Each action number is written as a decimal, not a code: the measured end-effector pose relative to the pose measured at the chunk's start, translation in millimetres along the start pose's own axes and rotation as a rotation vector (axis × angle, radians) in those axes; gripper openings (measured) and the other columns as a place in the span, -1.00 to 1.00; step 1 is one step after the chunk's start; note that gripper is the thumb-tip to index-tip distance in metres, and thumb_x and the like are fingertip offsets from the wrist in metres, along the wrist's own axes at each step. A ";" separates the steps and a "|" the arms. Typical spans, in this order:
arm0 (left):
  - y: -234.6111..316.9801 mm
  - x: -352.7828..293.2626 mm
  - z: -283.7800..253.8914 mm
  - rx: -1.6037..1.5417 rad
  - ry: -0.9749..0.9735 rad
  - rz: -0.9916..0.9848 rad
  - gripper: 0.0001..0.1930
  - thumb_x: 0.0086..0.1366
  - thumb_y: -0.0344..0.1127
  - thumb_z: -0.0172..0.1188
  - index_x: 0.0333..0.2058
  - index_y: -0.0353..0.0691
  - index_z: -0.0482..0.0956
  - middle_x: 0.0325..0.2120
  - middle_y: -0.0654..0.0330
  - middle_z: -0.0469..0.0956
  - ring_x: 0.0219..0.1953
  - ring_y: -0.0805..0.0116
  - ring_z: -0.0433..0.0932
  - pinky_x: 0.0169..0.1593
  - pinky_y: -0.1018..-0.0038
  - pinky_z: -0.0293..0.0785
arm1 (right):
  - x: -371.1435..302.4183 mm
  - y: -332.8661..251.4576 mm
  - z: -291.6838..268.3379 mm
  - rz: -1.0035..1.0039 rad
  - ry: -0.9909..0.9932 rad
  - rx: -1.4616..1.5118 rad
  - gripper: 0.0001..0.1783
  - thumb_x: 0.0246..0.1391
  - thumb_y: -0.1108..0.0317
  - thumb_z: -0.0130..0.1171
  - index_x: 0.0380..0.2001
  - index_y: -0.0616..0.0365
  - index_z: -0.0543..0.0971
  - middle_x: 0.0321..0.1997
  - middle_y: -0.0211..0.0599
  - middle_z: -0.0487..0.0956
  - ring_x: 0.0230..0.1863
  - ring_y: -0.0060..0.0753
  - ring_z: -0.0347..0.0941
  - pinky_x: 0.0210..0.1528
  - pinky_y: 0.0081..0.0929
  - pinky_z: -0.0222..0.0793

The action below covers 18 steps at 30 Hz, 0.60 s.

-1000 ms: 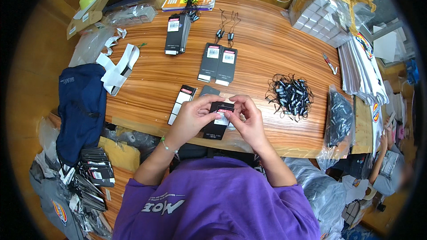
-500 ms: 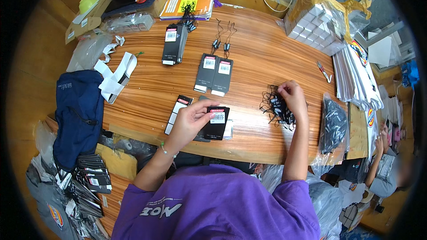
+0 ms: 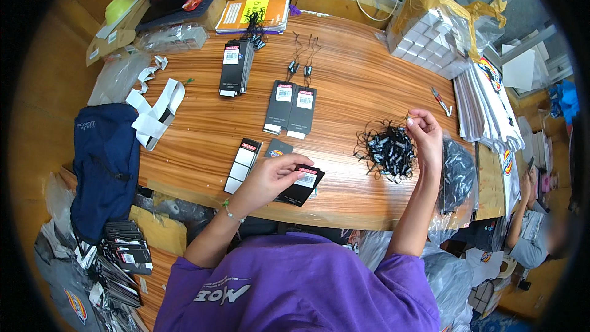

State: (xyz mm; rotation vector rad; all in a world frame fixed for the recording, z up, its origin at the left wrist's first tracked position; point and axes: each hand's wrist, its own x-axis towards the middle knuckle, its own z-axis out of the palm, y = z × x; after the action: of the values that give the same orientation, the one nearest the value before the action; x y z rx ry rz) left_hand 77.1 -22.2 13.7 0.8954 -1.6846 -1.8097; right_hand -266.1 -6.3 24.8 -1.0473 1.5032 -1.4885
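Note:
My left hand (image 3: 273,178) grips a black hang tag (image 3: 305,189) with a white label near the table's front edge. Dark tags lie around it, one partly under the fingers, and a strip of white stickers (image 3: 241,167) sits to its left. Thumb and fingertips pinched together, my right hand (image 3: 428,138) hovers at the right side of a heap of black tag cords (image 3: 388,149). Whatever is between those fingertips is too small to make out. Ahead lie two grey tags (image 3: 292,107) side by side, their cords stretched away from me. Behind them to the left stands a stack of corded tags (image 3: 235,67).
A clear bag of dark items (image 3: 458,175) lies right of my right forearm. Red-handled snips (image 3: 441,101), folded white garments (image 3: 476,98) and wrapped white boxes (image 3: 424,40) line the right side. At left are a navy bag (image 3: 106,160) and white paper strips (image 3: 158,114).
My right hand has lifted off the cord heap and moved to the right, uncovering the heap. In my left hand the tag has tilted and lowered slightly. The whole view has shifted a little.

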 end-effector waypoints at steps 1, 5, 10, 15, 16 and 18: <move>-0.6 -0.5 -0.6 0.004 -0.005 -0.008 -0.78 0.20 -0.53 0.08 -0.15 -0.35 0.50 -0.26 0.20 0.53 -0.22 0.50 0.53 -0.09 0.60 0.45 | -0.7 0.1 -3.3 -0.001 0.007 -0.032 -0.76 -0.06 0.54 0.19 -0.25 0.28 0.47 -0.51 -0.37 0.53 -0.47 -0.69 0.40 -0.42 -0.79 0.24; 4.1 -1.3 -1.1 0.004 0.004 -0.002 -0.79 0.20 -0.52 0.08 -0.16 -0.36 0.48 -0.29 0.20 0.53 -0.22 0.50 0.53 -0.10 0.60 0.45 | -7.2 -8.7 -2.6 0.014 0.045 -0.002 -0.71 -0.01 0.56 0.13 -0.15 0.32 0.45 -0.47 -0.32 0.54 -0.44 -0.60 0.45 -0.35 -0.69 0.38; 13.9 9.2 5.9 0.003 -0.017 0.009 -0.82 0.22 -0.50 0.06 -0.18 -0.38 0.43 -0.30 0.20 0.53 -0.22 0.50 0.53 -0.12 0.61 0.46 | -26.9 -21.0 23.9 0.018 -0.057 0.355 -0.67 0.04 0.57 0.04 -0.07 0.30 0.42 -0.33 -0.21 0.53 -0.38 -0.44 0.51 -0.27 -0.54 0.47; 19.1 30.7 33.6 -0.177 -0.087 0.151 -0.85 0.23 -0.50 0.06 -0.22 -0.37 0.46 -0.30 0.22 0.54 -0.21 0.51 0.52 -0.12 0.61 0.45 | -49.5 -19.1 84.7 0.103 -0.239 0.596 -0.81 0.02 0.58 0.06 -0.24 0.27 0.45 -0.32 -0.12 0.56 -0.31 -0.31 0.54 -0.21 -0.43 0.49; 16.6 34.1 36.8 -0.178 -0.101 0.107 -0.86 0.22 -0.49 0.08 -0.23 -0.36 0.47 -0.31 0.21 0.55 -0.21 0.52 0.52 -0.15 0.61 0.45 | -53.3 -17.7 94.0 0.085 -0.259 0.584 -0.82 0.01 0.60 0.07 -0.26 0.26 0.45 -0.32 -0.11 0.56 -0.31 -0.30 0.54 -0.19 -0.42 0.47; 16.2 36.5 37.5 -0.186 -0.097 0.036 -0.85 0.21 -0.49 0.09 -0.23 -0.36 0.47 -0.31 0.21 0.55 -0.22 0.53 0.52 -0.16 0.62 0.45 | -59.6 -18.6 107.7 0.046 -0.230 0.513 -0.81 -0.04 0.64 0.09 -0.29 0.25 0.45 -0.32 -0.08 0.57 -0.29 -0.29 0.54 -0.17 -0.43 0.44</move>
State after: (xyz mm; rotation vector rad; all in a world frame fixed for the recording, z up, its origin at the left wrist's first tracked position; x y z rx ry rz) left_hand 23.9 -26.4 25.8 0.7042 -1.5478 -1.9756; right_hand -143.3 9.0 38.3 -0.8296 0.9102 -1.5479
